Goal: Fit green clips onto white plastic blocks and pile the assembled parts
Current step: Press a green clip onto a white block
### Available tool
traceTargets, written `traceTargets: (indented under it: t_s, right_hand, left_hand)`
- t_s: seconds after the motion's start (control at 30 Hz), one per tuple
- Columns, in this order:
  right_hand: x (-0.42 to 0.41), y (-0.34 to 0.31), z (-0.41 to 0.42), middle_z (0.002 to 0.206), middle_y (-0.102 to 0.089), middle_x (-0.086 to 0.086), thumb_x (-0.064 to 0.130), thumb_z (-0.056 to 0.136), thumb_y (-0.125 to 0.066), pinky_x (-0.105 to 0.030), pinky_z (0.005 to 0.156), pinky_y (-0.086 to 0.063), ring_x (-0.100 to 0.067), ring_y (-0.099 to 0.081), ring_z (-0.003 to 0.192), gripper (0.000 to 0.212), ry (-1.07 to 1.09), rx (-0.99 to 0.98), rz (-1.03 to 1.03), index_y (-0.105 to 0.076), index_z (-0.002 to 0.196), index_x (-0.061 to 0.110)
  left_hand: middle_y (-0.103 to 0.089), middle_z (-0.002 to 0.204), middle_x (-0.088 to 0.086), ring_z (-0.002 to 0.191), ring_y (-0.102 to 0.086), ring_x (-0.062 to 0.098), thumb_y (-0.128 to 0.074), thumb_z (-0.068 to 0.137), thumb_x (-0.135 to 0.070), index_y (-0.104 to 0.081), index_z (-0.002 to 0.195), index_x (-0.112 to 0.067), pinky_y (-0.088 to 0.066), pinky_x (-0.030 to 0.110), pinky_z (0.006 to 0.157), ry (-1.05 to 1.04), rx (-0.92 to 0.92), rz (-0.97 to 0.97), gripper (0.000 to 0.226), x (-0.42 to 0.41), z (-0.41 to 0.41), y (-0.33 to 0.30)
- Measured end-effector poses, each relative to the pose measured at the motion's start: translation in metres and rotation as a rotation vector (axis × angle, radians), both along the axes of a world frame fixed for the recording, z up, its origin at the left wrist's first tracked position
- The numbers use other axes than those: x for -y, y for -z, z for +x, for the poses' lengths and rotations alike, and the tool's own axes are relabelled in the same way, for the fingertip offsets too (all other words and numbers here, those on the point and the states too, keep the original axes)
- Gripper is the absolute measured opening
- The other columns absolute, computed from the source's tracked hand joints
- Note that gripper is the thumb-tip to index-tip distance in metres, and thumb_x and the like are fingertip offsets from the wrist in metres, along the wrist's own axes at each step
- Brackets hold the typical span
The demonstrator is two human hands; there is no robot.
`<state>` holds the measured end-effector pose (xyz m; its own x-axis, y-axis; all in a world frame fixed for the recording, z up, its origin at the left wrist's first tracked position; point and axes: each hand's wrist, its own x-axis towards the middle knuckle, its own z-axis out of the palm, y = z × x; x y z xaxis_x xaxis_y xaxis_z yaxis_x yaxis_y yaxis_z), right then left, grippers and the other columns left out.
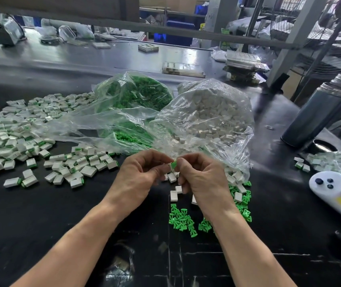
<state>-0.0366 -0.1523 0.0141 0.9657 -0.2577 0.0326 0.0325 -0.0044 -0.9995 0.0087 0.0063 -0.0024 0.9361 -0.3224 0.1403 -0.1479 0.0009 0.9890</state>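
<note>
The left hand [142, 175] pinches a block [169, 167] and the right hand [198, 177] pinches a clip [173, 164], touching the block at its 3 o'clock side. The pile [20, 133] lies at 10 o'clock from the hands, nearer the left one.

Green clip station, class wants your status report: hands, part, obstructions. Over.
Left hand holds white block. Right hand pinches green clip against it. Assembled pile left. Nothing blocking.
</note>
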Motion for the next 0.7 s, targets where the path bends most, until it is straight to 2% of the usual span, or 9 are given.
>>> traceTargets:
  t_s: [0.13, 0.23, 0.4, 0.5, 0.7]
  right_hand:
    - [-0.0022, -0.0011, -0.0001, 0.059, -0.064, 0.002, 0.006, 0.096, -0.072, -0.019, 0.044, -0.045, -0.008, -0.054, 0.045, 0.009, 0.004, 0.011, -0.030, -0.070, 0.087, 0.009]
    - [-0.0020, -0.0016, -0.0012, 0.064, -0.066, 0.003, 0.010, 0.094, -0.076, -0.020, 0.048, -0.047, -0.009, -0.056, 0.049, 0.008, -0.014, 0.002, -0.100, -0.071, 0.088, 0.012]
    - [0.0036, -0.0020, -0.0030, 0.062, -0.066, 0.003, 0.014, 0.095, -0.076, -0.020, 0.047, -0.047, -0.010, -0.058, 0.049, 0.005, -0.053, -0.047, -0.107, -0.074, 0.092, 0.010]
    - [0.0048, -0.0009, -0.0030, 0.063, -0.067, 0.005, 0.015, 0.095, -0.076, -0.019, 0.047, -0.047, -0.007, -0.060, 0.051, 0.004, -0.049, -0.038, -0.132, -0.074, 0.092, 0.013]
    - [0.0032, 0.0002, -0.0043, 0.068, -0.071, 0.006, 0.018, 0.095, -0.076, -0.019, 0.051, -0.049, -0.005, -0.062, 0.056, 0.005, -0.031, 0.032, -0.130, -0.075, 0.090, 0.019]
  left_hand:
    - [-0.073, 0.076, -0.005, 0.062, -0.058, 0.006, -0.072, 0.093, -0.003, -0.076, 0.094, -0.018, -0.048, 0.016, 0.059, -0.005, -0.020, -0.022, 0.016, 0.0006, 0.0005, 0.0016]
    - [-0.072, 0.075, -0.007, 0.061, -0.057, 0.004, -0.071, 0.094, -0.002, -0.076, 0.095, -0.016, -0.047, 0.015, 0.059, -0.008, -0.013, -0.014, 0.015, 0.0005, 0.0002, 0.0024]
    - [-0.074, 0.082, -0.005, 0.064, -0.059, 0.001, -0.073, 0.094, -0.004, -0.077, 0.094, -0.020, -0.049, 0.015, 0.062, -0.021, 0.021, 0.041, 0.017, 0.0003, -0.0003, 0.0038]
    - [-0.074, 0.080, -0.006, 0.065, -0.061, 0.000, -0.072, 0.093, -0.003, -0.077, 0.093, -0.019, -0.048, 0.014, 0.062, -0.023, 0.013, 0.011, 0.017, 0.0037, -0.0022, 0.0038]
    - [-0.070, 0.070, -0.011, 0.059, -0.058, 0.000, -0.076, 0.092, -0.018, -0.078, 0.089, -0.025, -0.048, 0.013, 0.059, -0.057, -0.012, 0.004, 0.008, 0.0051, -0.0019, 0.0054]
